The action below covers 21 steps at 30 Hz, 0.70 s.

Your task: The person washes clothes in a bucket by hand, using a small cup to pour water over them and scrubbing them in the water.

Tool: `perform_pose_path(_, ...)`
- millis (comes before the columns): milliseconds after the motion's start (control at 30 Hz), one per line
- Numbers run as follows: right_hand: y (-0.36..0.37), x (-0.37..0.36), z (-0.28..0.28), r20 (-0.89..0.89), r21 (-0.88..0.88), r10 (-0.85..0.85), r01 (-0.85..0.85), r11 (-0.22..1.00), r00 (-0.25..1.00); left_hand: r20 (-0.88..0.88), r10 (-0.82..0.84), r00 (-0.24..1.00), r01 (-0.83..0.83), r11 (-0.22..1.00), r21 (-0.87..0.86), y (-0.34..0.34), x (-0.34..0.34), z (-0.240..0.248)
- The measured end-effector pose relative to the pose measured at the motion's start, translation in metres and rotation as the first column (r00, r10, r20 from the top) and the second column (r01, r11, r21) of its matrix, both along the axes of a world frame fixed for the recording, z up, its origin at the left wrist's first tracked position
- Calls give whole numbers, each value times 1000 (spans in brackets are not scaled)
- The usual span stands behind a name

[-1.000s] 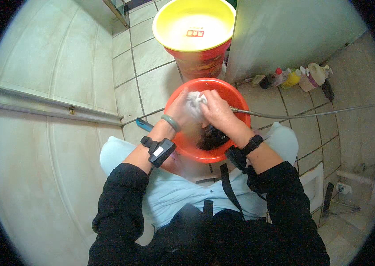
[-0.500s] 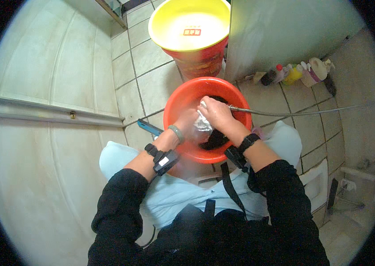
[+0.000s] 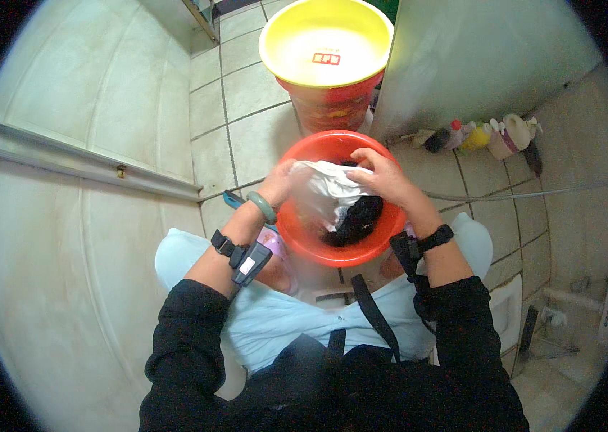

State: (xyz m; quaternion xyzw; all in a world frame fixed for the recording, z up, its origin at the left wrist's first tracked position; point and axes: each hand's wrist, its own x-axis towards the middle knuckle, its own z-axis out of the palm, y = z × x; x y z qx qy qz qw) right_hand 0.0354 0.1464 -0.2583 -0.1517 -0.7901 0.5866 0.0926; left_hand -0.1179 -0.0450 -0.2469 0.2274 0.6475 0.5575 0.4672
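Note:
A wet white cloth (image 3: pixel 333 180) is stretched between my hands over a red-orange basin (image 3: pixel 297 241). My left hand (image 3: pixel 280 181), with a bracelet on its wrist, grips the cloth's left end, the fingertips partly hidden. At the right end, the thumb and fingers of my right hand (image 3: pixel 384 176) pinch the cloth, with one finger lifted off. Dark fabric (image 3: pixel 358 222) lies in the basin below the white cloth. A thin hose (image 3: pixel 491 196) runs in from the right and disappears behind my right forearm; its end is hidden.
Beyond the basin stands a tall red bucket (image 3: pixel 333 104) topped by a yellow basin (image 3: pixel 297 65). Several bottles (image 3: pixel 477 137) line the wall at right. A blue-handled item (image 3: pixel 232 200) lies left of the basin on the tiled floor (image 3: pixel 210 155). A glass panel (image 3: pixel 455 65) rises behind the bottles.
My hands have moved apart, and the bunched white cloth is now spread between them. The hose, earlier at my right hand, now hangs lower behind my forearm. The view has shifted slightly.

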Motion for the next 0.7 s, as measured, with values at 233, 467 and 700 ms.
perform_pose_path(233,1,2,32,136,-258,246,-205,944,960,-519,242,820,-233,969,84,-17,-22,9)
perform_pose_path(467,9,7,29,88,-17,144,-143,990,986,-366,422,829,-342,901,266,-4,-22,63)
perform_pose_path(700,-1,0,25,39,-279,39,-26,960,998,-302,394,868,-345,916,203,2,-21,60)
